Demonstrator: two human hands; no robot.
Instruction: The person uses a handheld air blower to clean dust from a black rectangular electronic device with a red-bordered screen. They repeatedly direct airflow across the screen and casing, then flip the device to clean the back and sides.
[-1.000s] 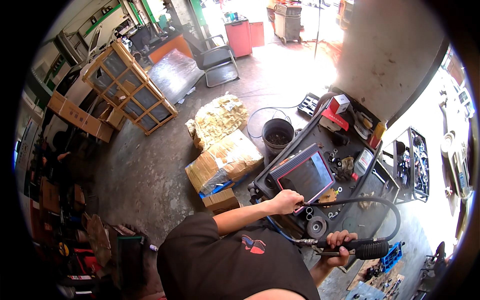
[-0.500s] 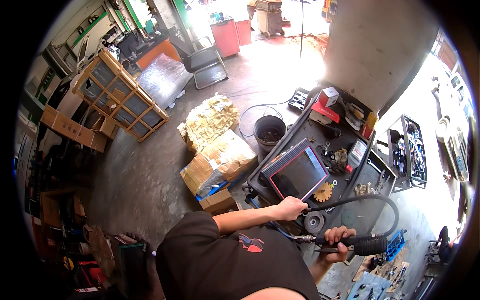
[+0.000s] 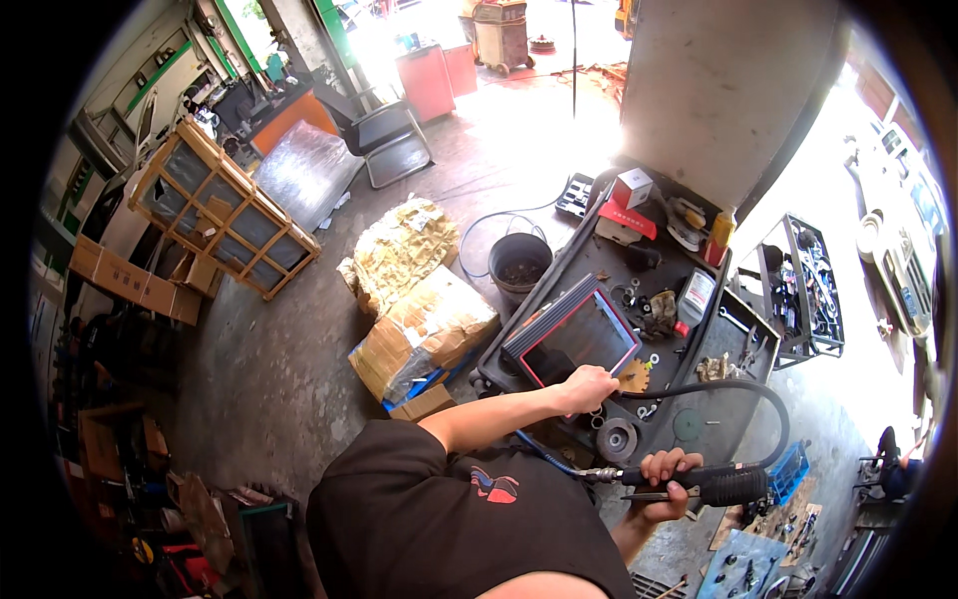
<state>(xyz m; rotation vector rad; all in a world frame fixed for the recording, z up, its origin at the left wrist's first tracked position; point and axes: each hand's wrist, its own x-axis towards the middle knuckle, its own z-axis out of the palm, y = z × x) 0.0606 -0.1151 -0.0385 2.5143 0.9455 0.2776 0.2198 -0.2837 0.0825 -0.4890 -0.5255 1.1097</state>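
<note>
Daylight overexposes the floor [image 3: 534,140] beyond the far edge of the worktop [image 3: 587,262]; lower left is dim; periphery is distorted.

Air tool [image 3: 711,481]: black, ribbed at its right end; lay nearly level, a thin lever [image 3: 645,496] showing below.
Black hose [image 3: 781,414]: thick; arched above the tool and bent back leftward.
Blue hose [image 3: 544,455]: slim; ran to the metal fitting [image 3: 605,475] at the tool's left end.
</note>
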